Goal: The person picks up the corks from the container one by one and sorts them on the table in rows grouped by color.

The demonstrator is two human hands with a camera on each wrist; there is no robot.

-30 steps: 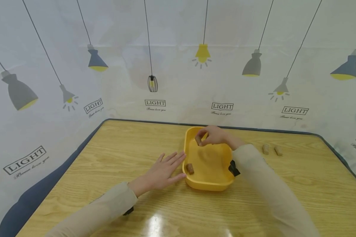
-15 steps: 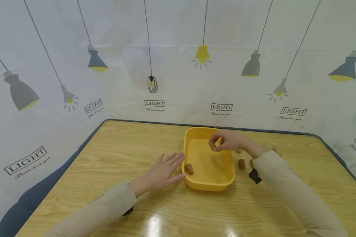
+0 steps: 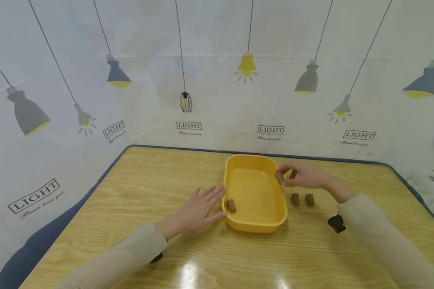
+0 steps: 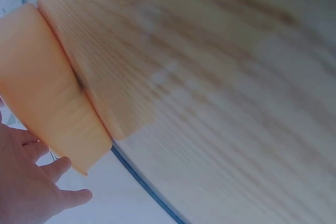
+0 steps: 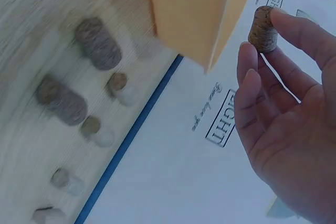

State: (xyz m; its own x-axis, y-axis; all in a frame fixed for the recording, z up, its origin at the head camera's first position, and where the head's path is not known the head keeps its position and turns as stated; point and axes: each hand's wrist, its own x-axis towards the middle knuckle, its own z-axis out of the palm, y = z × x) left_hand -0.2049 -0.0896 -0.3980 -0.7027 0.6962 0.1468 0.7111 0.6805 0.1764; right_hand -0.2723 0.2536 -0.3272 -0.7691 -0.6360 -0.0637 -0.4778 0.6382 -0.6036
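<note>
A brown cork (image 3: 279, 178) is pinched between the thumb and fingers of my right hand (image 3: 305, 175), over the right rim of a yellow tray (image 3: 254, 196). The right wrist view shows this held cork (image 5: 262, 30) from the side. Another cork (image 3: 231, 206) lies inside the tray at its near left corner. With fingers outstretched, my left hand (image 3: 197, 210) touches the tray's left rim. To the tray's right two more corks, a left one (image 3: 295, 199) and a right one (image 3: 310, 200), sit on the table.
In the right wrist view, several small cork-topped pieces with pale, clear-looking bodies, one of them a small bottle (image 5: 122, 88), stand beyond the two table corks. My right hand and arm hide them in the head view. A lamp-printed cloth (image 3: 217, 92) rises behind the wooden table (image 3: 159, 172).
My right hand has moved right, carrying its cork from above the tray's inside to its right rim. The two corks beside the tray have come into sight. My left hand stays put.
</note>
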